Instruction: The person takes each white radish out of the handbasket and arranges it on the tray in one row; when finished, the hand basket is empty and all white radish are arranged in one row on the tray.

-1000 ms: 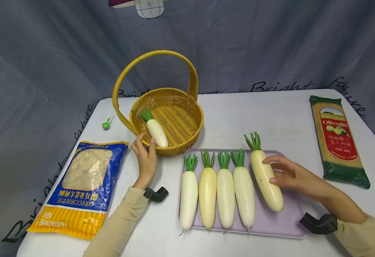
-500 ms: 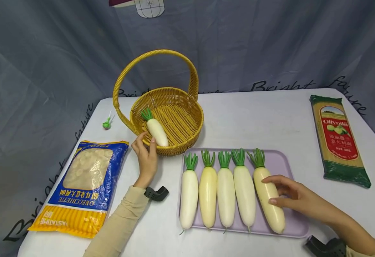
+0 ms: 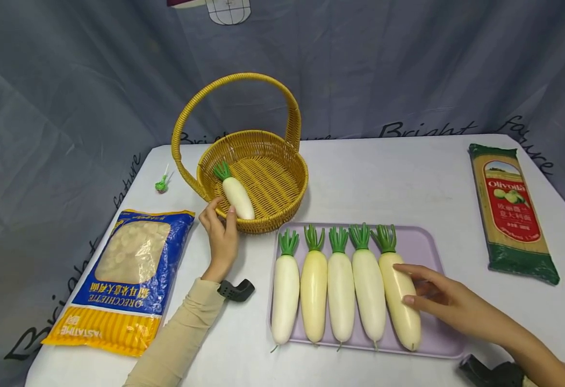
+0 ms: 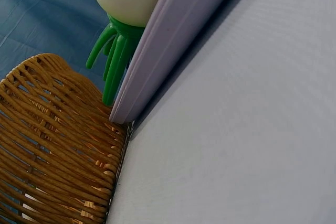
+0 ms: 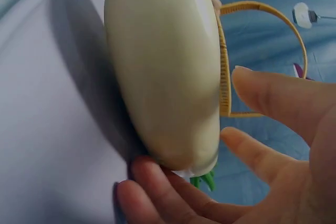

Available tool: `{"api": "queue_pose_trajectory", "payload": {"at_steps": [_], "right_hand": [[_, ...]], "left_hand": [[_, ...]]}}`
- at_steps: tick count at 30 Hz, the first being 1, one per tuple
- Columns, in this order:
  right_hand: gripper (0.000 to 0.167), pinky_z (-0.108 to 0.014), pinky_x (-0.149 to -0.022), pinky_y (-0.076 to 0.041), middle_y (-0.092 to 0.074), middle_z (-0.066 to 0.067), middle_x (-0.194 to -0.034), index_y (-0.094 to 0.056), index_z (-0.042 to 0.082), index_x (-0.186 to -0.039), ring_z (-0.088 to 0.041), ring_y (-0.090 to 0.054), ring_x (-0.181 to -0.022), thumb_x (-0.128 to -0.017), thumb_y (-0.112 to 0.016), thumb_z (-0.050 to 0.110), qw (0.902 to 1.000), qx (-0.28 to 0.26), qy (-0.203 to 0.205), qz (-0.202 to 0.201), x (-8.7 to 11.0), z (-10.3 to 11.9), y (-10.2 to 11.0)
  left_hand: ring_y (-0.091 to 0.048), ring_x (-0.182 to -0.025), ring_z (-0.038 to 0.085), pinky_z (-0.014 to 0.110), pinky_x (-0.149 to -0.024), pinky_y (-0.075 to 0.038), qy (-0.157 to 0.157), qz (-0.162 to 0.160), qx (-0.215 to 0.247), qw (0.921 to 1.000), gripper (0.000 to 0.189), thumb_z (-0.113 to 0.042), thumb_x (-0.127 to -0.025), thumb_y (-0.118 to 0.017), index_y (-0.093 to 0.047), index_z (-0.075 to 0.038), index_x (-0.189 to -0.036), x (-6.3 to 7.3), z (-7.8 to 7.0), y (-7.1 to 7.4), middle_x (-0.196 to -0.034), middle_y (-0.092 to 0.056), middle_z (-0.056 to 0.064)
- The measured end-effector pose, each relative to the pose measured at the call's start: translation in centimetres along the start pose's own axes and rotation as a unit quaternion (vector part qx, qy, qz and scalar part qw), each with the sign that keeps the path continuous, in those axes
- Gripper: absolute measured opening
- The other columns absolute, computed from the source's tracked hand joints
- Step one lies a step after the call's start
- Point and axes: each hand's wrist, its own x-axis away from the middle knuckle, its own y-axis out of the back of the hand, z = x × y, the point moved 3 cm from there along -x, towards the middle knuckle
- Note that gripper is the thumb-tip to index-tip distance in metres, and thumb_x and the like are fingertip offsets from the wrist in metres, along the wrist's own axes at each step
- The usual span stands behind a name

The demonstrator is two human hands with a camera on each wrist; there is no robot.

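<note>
At the near left rim of a yellow-brown wicker basket (image 3: 272, 220), my left hand (image 3: 221, 239) holds on with thumb and fingertips; the left wrist view does not show this hand. One small white radish (image 3: 238, 199) with green stems lies inside the basket. Several bigger white radishes stand side by side on a lilac tray (image 3: 437, 338), stems pointing away. My right hand (image 3: 439, 301) is at the rightmost radish (image 3: 400, 306), its fingers loosely spread beside it. In the right wrist view, a gap separates the thumb (image 5: 257, 85) from that radish, while other fingers touch its underside.
A blue and yellow orecchiette bag (image 3: 127, 285) lies left of my left arm. Behind it is a small green-wrapped lollipop (image 3: 162, 186). A green and red spaghetti packet (image 3: 512, 209) lies at the right. Grey cloth (image 3: 340, 64) hangs behind the white table (image 3: 384, 177).
The right hand lowered the rightmost radish onto the tray, and its lower end then shifted left toward its neighbours. My thumb and fingers stayed beside it. The left hand kept its place.
</note>
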Motion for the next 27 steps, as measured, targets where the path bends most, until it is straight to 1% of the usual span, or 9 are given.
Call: {"api": "queue_pose_trajectory", "payload": {"at_steps": [3, 5, 9, 13, 16, 19, 20, 23, 27], "right_hand": [[0.053, -0.02, -0.07, -0.047, -0.052, -0.006, -0.122, -0.037, 0.027, -0.135, 0.005, -0.053, -0.092, -0.087, -0.058, 0.032, 0.9999, 0.009, 0.002, 0.003, 0.0, 0.1, 0.0], [0.053, -0.021, -0.071, -0.047, -0.052, -0.006, -0.124, -0.038, 0.028, -0.135, 0.006, -0.052, -0.094, -0.087, -0.058, 0.032, 0.9998, 0.02, 0.006, -0.001, 0.1, 0.1, 0.2], [0.053, -0.022, -0.071, -0.047, -0.057, -0.004, -0.119, -0.038, 0.028, -0.135, 0.006, -0.052, -0.093, -0.087, -0.058, 0.034, 0.9985, 0.052, 0.001, -0.02, 0.1, 0.2, 0.8], [0.054, -0.023, -0.07, -0.048, -0.059, -0.004, -0.115, -0.037, 0.026, -0.135, 0.006, -0.053, -0.091, -0.086, -0.058, 0.036, 0.9963, 0.076, -0.026, -0.032, 0.0, 0.1, 1.6], [0.054, -0.023, -0.07, -0.048, -0.06, -0.007, -0.114, -0.04, 0.02, -0.135, 0.006, -0.054, -0.089, -0.086, -0.059, 0.033, 0.9953, 0.081, -0.022, -0.047, -0.2, 0.1, 1.9], [0.051, -0.021, -0.069, -0.048, -0.061, -0.01, -0.113, -0.043, 0.016, -0.132, 0.009, -0.053, -0.088, -0.086, -0.061, 0.028, 0.9949, 0.076, -0.006, -0.066, -0.5, 0.2, 2.2], [0.049, -0.021, -0.069, -0.048, -0.061, -0.011, -0.113, -0.044, 0.015, -0.131, 0.009, -0.053, -0.087, -0.086, -0.061, 0.025, 0.9945, 0.073, 0.004, -0.074, -0.6, 0.3, 2.2], [0.046, -0.02, -0.068, -0.047, -0.063, -0.009, -0.109, -0.046, 0.013, -0.129, 0.01, -0.053, -0.087, -0.086, -0.061, 0.02, 0.9943, 0.061, 0.019, -0.086, -0.7, 0.6, 2.3], [0.044, -0.018, -0.072, -0.047, -0.065, -0.004, -0.104, -0.046, 0.011, -0.129, 0.009, -0.054, -0.088, -0.088, -0.059, 0.017, 0.996, 0.036, 0.027, -0.078, -1.0, 1.2, 2.3]], "left_hand": [[-0.033, -0.088, 0.031, 0.039, -0.078, -0.03, -0.001, 0.0, -0.001, 1.0, 0.04, -0.028, -0.095, -0.042, -0.034, -0.009, -0.128, 0.0, 0.0, 0.0, -0.121, -0.024, 0.023], [-0.033, -0.087, 0.028, 0.034, -0.077, -0.029, 0.0, 0.002, -0.003, 1.0, 0.039, -0.029, -0.095, -0.042, -0.034, -0.009, -0.128, 0.0, 0.0, 0.0, -0.12, -0.024, 0.022], [-0.032, -0.084, 0.023, 0.028, -0.075, -0.027, 0.0, 0.005, -0.004, 1.0, 0.039, -0.029, -0.095, -0.042, -0.035, -0.009, -0.128, 0.0, 0.0, 0.0, -0.118, -0.025, 0.021], [-0.032, -0.085, 0.024, 0.029, -0.075, -0.027, 0.0, 0.005, -0.003, 1.0, 0.038, -0.027, -0.095, -0.043, -0.035, -0.01, -0.128, -0.1, 0.0, 0.0, -0.118, -0.025, 0.021], [-0.032, -0.087, 0.028, 0.035, -0.077, -0.027, 0.0, 0.002, 0.0, 1.0, 0.037, -0.023, -0.095, -0.043, -0.035, -0.009, -0.129, -0.1, 0.0, 0.0, -0.12, -0.024, 0.024], [-0.031, -0.087, 0.031, 0.037, -0.077, -0.027, 0.003, 0.0, 0.002, 1.0, 0.037, -0.019, -0.095, -0.043, -0.035, -0.007, -0.129, -0.1, -0.2, 0.0, -0.121, -0.024, 0.027], [-0.031, -0.087, 0.031, 0.036, -0.077, -0.027, 0.004, 0.0, 0.003, 1.0, 0.037, -0.017, -0.095, -0.043, -0.035, -0.005, -0.129, -0.1, -0.4, 0.0, -0.121, -0.023, 0.028], [-0.03, -0.086, 0.032, 0.034, -0.076, -0.026, 0.007, 0.002, 0.006, 1.0, 0.037, -0.014, -0.095, -0.042, -0.034, 0.0, -0.128, 0.2, -1.8, 0.1, -0.119, -0.023, 0.03], [-0.03, -0.085, 0.033, 0.034, -0.076, -0.026, 0.005, 0.004, 0.007, 1.0, 0.036, -0.013, -0.095, -0.041, -0.033, 0.003, -0.126, 0.7, -3.6, 0.4, -0.117, -0.023, 0.029]]}}
